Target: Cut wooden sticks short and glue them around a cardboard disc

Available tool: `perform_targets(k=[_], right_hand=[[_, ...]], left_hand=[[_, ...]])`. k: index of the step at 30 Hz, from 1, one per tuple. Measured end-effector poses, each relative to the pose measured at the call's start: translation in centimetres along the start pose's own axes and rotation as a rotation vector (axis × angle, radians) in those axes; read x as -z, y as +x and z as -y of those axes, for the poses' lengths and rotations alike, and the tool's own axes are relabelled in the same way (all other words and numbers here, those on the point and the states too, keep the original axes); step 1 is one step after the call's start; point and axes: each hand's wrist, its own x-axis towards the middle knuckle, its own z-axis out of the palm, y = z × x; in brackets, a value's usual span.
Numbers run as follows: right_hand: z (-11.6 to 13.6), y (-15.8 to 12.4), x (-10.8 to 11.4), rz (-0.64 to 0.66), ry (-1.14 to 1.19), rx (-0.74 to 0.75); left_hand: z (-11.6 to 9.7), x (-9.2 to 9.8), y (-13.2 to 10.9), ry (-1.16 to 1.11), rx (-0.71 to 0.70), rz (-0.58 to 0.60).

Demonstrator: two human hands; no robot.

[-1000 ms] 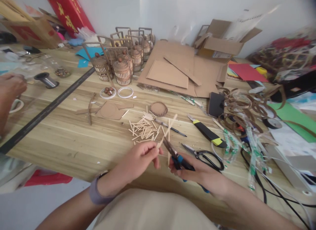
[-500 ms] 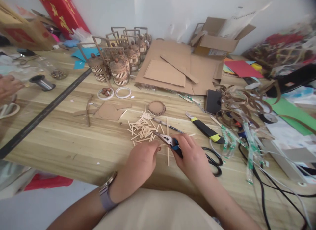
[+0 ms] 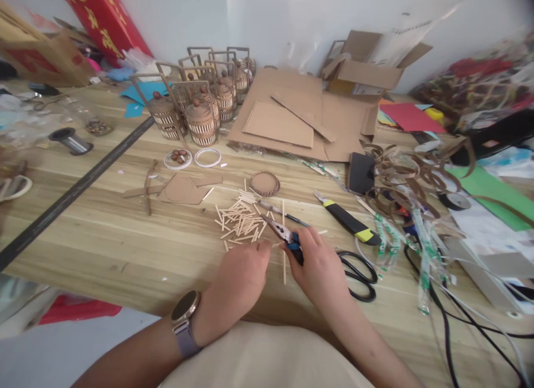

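Though unclear underneath, left hand (image 3: 240,274) seemingly palm-down

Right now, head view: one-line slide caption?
Over a wooden table, the right hand grips pliers beside a pile of short pale sticks, the left hand close by.

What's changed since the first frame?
The left hand and right hand have rolled knuckles-up; the right keeps the pliers, tips shifted left toward the stick pile. A co-worker's hand at far left has left view. Utility knife and lidded containers stayed put.
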Motion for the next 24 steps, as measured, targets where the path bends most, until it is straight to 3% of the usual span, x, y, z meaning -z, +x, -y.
perform_targets(k=[10, 14, 15, 18, 21, 24], right_hand=[[0.8, 0.9, -0.8, -0.018, -0.058, -0.073], [-0.2, 1.5, 0.2, 0.093, 0.165, -0.089], [-0.7, 1.6, 0.7, 0.166, 0.273, -0.075], [-1.9, 1.9, 2.2, 0.385, 0.561, -0.025], [-2.9, 1.8, 3.4, 0.437, 0.709, -0.009], [-3.7, 1.4, 4.2, 0.445, 0.926, 0.066]], left_hand=[[-0.5, -0.5, 0.6, 0.004, 0.074, -0.078], [0.7, -0.1, 0.6, -0.171, -0.002, -0.102], [1.1, 0.1, 0.6, -0.277, -0.057, -0.076], [2.4, 0.6, 0.5, -0.701, -0.182, 0.156], [3.0, 0.8, 0.3, -1.084, -0.205, 0.312], [3.4, 0.9, 0.1, -1.293, -0.246, 0.411]])
